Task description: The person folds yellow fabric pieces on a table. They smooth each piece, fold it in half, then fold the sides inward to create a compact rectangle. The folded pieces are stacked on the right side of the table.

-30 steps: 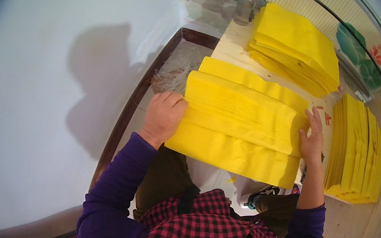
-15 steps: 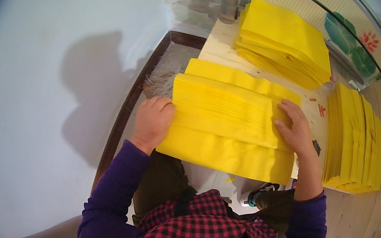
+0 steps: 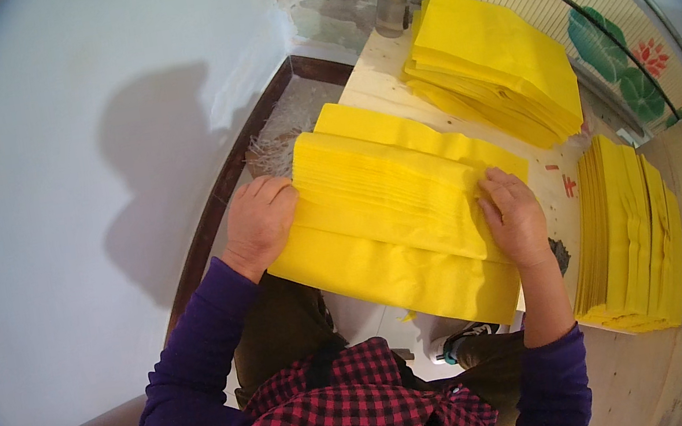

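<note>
A stack of yellow cloth sheets point(image 3: 390, 183), layered like steps with a wide sheet hanging toward me, lies across the near end of the table and over my lap. Its left edge is gripped by my left hand point(image 3: 261, 223), fingers folded and their tips hidden behind the cloth. On the right edge, my right hand point(image 3: 515, 217) holds the sheets with bent fingers on top near the corner; part of its grip is out of sight. The cloth looks fairly flat between both hands, with slight ripples along the far edge.
Beyond the cloth a thick folded yellow pile point(image 3: 494, 55) sits on the wooden table point(image 3: 377, 73). Another yellow stack point(image 3: 631, 243) stands at the right. A clear bottle point(image 3: 394, 4) is at the far corner. A white wall point(image 3: 66, 167) rises at left.
The view has shifted a little, so the table and piles appear slightly further left and higher. Both hands keep their places on the cloth's edges.
</note>
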Demonstrator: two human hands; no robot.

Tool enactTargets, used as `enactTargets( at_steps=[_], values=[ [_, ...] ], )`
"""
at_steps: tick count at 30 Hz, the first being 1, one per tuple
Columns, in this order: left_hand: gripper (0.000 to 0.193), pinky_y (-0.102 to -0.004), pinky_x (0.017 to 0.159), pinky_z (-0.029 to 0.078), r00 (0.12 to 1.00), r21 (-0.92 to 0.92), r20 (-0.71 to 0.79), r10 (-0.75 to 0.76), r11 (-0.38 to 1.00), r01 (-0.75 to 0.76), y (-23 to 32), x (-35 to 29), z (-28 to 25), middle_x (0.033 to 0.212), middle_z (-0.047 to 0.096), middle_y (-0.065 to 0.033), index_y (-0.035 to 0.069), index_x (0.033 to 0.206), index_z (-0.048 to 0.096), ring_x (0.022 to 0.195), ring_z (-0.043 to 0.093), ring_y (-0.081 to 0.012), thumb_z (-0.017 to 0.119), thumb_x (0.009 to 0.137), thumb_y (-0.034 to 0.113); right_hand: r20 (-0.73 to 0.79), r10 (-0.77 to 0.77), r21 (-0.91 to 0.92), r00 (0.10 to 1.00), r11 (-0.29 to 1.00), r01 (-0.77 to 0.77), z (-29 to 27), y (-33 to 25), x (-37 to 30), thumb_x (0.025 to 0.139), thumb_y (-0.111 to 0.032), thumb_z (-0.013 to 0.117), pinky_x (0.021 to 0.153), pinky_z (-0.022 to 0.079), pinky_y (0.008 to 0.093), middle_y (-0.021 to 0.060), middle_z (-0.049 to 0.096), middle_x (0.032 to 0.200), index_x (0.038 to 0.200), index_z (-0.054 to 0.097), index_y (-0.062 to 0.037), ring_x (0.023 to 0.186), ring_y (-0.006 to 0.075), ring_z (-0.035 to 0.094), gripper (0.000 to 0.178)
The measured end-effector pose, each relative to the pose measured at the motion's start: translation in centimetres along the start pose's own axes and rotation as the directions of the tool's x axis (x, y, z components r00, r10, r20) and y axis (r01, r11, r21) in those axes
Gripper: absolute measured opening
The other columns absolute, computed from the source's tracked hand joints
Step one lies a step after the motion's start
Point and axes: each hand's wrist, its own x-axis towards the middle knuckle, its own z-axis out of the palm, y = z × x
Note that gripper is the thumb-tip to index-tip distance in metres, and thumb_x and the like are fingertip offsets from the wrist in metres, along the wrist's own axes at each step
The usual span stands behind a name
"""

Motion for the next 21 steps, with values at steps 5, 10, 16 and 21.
enactTargets(
  at_steps=[5, 10, 16, 21],
  values=[
    [0.011, -0.0394, 0.084, 0.046, 1.000, -0.008, 0.006, -0.012, 1.000, 0.012, -0.06, -0.07, 0.04, 0.100, 0.064, -0.0063, 0.005, 0.092, 0.064, 0.096, 0.059, -0.0273, 0.065, 0.082, 0.009, -0.036, -0.074, -0.062, 0.997, 0.996, 0.071, 0.55, 0.53, 0.19, 0.080, -0.007, 0.069, 0.097, 0.048, 0.0435, 0.0151, 0.067, 0.110, 0.098, 0.066, -0.0021, 0.105, 0.0344, 0.063, 0.019],
    [0.011, -0.0392, 0.085, 0.046, 1.000, 0.013, 0.013, -0.017, 1.000, 0.017, 0.03, -0.08, 0.06, 0.100, 0.064, -0.0065, 0.005, 0.092, 0.064, 0.096, 0.059, -0.0275, 0.064, 0.082, 0.009, -0.037, -0.075, -0.049, 0.996, 0.996, 0.074, 0.50, 0.14, 0.23, 0.080, -0.010, 0.070, 0.096, 0.049, 0.0427, 0.0135, 0.067, 0.110, 0.097, 0.066, -0.0027, 0.105, 0.0328, 0.063, 0.019],
    [0.011, -0.0391, 0.085, 0.046, 0.999, 0.009, 0.039, -0.032, 0.999, 0.032, 0.10, -0.04, -0.11, 0.100, 0.064, -0.0066, 0.005, 0.093, 0.065, 0.096, 0.059, -0.0275, 0.064, 0.082, 0.009, -0.060, -0.127, -0.084, 0.990, 0.989, 0.122, 0.55, -0.22, 0.52, 0.080, -0.007, 0.071, 0.090, 0.051, 0.0418, 0.0136, 0.068, 0.109, 0.095, 0.066, -0.0017, 0.104, 0.0334, 0.064, 0.017],
    [0.012, -0.0390, 0.085, 0.047, 0.999, 0.024, 0.029, -0.021, 1.000, 0.020, 0.22, 0.01, -0.17, 0.100, 0.064, -0.0066, 0.005, 0.092, 0.065, 0.095, 0.059, -0.0273, 0.064, 0.082, 0.009, -0.082, -0.176, -0.136, 0.981, 0.977, 0.164, 0.90, -0.13, 0.67, 0.080, -0.004, 0.069, 0.091, 0.051, 0.0413, 0.0126, 0.068, 0.108, 0.091, 0.064, -0.0026, 0.103, 0.0319, 0.064, 0.012]
  ],
)
